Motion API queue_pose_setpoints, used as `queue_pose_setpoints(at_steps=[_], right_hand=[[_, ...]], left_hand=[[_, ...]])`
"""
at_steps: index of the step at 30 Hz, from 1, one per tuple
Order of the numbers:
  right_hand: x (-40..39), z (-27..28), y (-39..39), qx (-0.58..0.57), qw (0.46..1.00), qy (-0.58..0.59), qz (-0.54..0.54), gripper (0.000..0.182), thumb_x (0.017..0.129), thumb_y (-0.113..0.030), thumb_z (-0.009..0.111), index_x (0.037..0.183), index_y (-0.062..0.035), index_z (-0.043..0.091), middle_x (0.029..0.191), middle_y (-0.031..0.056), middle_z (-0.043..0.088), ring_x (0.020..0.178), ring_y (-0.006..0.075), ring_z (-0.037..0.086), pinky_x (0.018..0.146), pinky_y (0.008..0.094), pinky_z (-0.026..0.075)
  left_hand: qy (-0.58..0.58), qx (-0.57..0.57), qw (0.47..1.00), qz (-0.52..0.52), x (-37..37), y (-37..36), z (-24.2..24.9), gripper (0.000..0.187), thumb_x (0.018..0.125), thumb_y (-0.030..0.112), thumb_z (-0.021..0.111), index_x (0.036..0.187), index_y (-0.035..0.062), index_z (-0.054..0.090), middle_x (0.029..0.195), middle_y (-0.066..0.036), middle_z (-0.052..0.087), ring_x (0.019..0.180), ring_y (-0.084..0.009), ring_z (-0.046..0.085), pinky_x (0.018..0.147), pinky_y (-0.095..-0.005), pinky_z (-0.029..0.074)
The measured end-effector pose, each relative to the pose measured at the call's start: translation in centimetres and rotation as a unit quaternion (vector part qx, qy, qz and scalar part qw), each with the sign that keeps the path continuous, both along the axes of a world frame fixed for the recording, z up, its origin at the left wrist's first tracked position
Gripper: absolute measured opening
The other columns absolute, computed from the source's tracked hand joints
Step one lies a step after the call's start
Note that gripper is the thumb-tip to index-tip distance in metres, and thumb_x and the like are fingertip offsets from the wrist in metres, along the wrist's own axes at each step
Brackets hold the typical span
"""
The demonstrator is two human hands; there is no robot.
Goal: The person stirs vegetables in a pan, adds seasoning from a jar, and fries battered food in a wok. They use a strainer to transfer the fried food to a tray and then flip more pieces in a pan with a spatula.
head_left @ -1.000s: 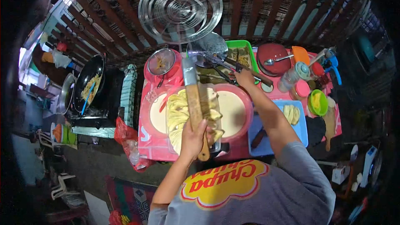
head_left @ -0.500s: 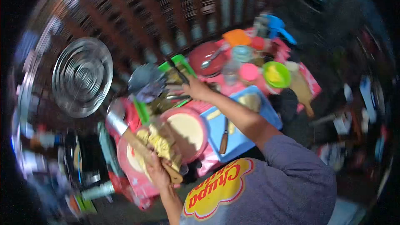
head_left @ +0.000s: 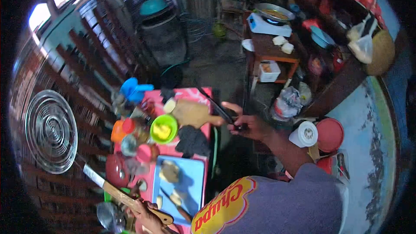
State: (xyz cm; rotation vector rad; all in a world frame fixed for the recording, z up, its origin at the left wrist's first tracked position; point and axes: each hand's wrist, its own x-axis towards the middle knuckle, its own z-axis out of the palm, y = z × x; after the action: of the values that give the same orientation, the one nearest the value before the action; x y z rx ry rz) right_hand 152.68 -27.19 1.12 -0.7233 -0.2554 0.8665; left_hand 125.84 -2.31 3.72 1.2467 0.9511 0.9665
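My right hand (head_left: 249, 125) is closed around a long, dark utensil (head_left: 219, 110) near the table's right edge, beside the handle of a wooden board (head_left: 190, 113). At the bottom left, my left hand (head_left: 147, 216) grips a long wooden tool (head_left: 123, 197) with a shiny flat end. Between the hands lies a blue tray (head_left: 190, 180) holding pale pieces and a wooden-handled knife (head_left: 182, 212). A green bowl (head_left: 164, 129) with yellow contents sits beside a dark cloth (head_left: 193, 141).
Jars and a red lid (head_left: 116, 169) crowd the table's left side. A round metal rack (head_left: 52, 131) hangs by the slats. Beyond stands a low wooden table (head_left: 264, 50) with a stove (head_left: 268, 26) and pan (head_left: 275, 13). A white tub (head_left: 304, 133) is at right.
The view has swung right, bringing the stove and wall into sight. My right hand has moved from the green tray to beyond the wooden board's handle, still with the dark utensil.
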Motion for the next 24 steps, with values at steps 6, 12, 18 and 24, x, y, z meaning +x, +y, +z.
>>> queue_pose_setpoints(at_steps=[6,12,18,24], right_hand=[[13.2,-1.9,-10.9,-0.143,0.978,-0.005,-0.154,0.051,0.076,-0.019,0.047,0.123,-0.0117,0.029,0.083,0.0067,0.049,0.05,0.0077,0.039,0.042,0.0209,0.033],[27.4,1.5,-21.0,-0.266,0.926,0.041,-0.265,0.061,0.068,-0.066,0.04,0.089,-0.0099,0.05,0.065,-0.0003,0.05,0.042,0.0059,0.035,0.036,0.0174,0.028],[42.6,8.1,-28.8,-0.607,0.627,-0.27,-0.407,0.057,0.067,-0.059,0.051,0.09,-0.0069,0.055,0.071,0.0048,0.055,0.065,0.0149,0.054,0.056,0.0273,0.043],[59.6,10.3,-33.4,-0.846,0.197,-0.406,-0.285,0.063,0.061,-0.046,0.063,0.107,-0.0054,0.049,0.097,0.0156,0.055,0.09,0.0309,0.052,0.074,0.0383,0.042]], left_hand=[[-0.064,-0.033,0.98,-0.185,18.3,-3.5,-0.8,0.026,0.081,0.025,0.05,0.094,0.0041,0.043,0.06,-0.002,0.042,0.046,-0.0087,0.041,0.039,-0.0203,0.035],[-0.074,-0.069,0.949,-0.298,34.6,-8.8,-0.3,0.029,0.08,0.021,0.051,0.1,0.0013,0.043,0.061,-0.002,0.043,0.045,-0.0096,0.04,0.041,-0.0223,0.035],[-0.013,-0.032,0.946,-0.322,44.9,-9.1,-1.1,0.025,0.077,0.022,0.056,0.089,0.0041,0.043,0.061,-0.001,0.043,0.044,-0.0108,0.042,0.04,-0.0222,0.037],[0.039,-0.047,0.954,-0.295,56.6,-6.8,-1.6,0.024,0.078,0.019,0.055,0.092,0.0047,0.042,0.06,-0.001,0.043,0.042,-0.0098,0.042,0.038,-0.0215,0.036]])
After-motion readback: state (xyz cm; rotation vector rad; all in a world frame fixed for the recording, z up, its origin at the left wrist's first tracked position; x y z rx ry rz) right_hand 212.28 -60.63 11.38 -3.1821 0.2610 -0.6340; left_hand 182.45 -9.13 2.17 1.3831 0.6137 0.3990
